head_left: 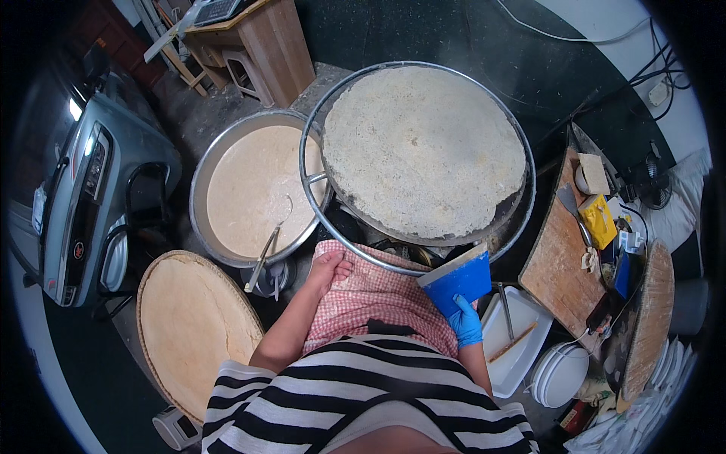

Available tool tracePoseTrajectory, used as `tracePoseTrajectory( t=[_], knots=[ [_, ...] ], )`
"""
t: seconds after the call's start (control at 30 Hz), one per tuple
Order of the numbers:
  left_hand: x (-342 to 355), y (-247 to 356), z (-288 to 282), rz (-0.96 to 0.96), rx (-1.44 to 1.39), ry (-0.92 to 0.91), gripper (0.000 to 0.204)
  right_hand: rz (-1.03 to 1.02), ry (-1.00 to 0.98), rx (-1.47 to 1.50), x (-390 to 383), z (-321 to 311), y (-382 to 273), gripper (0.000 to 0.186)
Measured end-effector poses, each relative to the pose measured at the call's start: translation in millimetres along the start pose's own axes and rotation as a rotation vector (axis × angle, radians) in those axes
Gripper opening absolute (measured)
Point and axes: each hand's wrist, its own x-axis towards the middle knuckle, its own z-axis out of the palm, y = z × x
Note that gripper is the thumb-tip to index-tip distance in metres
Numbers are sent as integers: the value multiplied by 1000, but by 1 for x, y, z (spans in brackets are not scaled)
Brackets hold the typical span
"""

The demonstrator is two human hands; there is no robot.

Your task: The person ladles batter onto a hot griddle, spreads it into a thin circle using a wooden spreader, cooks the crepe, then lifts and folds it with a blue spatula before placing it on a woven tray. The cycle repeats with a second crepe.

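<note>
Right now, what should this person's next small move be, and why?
Probably bring the blue scraper to the lower-right edge of the pale round sheet. The gloved right hand grips the scraper close to the metal ring, and that edge looks ragged, with dark griddle showing beside it. The left hand is curled by the apron, off the sheet.

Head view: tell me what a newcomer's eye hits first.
Probably the pale round sheet covering most of the griddle at upper centre. Left of it sits a wide metal basin of beige liquid. Nearer the body, the blue-gloved right hand holds a blue scraper.
</note>
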Motion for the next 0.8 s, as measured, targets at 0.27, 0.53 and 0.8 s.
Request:
tracePoseTrajectory(
  t=[0.27, 0.53, 0.8],
  knots=[
    [-1, 0, 0, 6, -9, -7, 20, -4, -7, -10, 0, 0, 0, 65],
    [-1, 0, -1, 4, -8, -6, 19, -14, -17, -13, 1, 1, 0, 65],
    [0, 0, -1, -6, -29, 0, 18, 23, 29, 19, 0, 4, -2, 70]
  ],
)
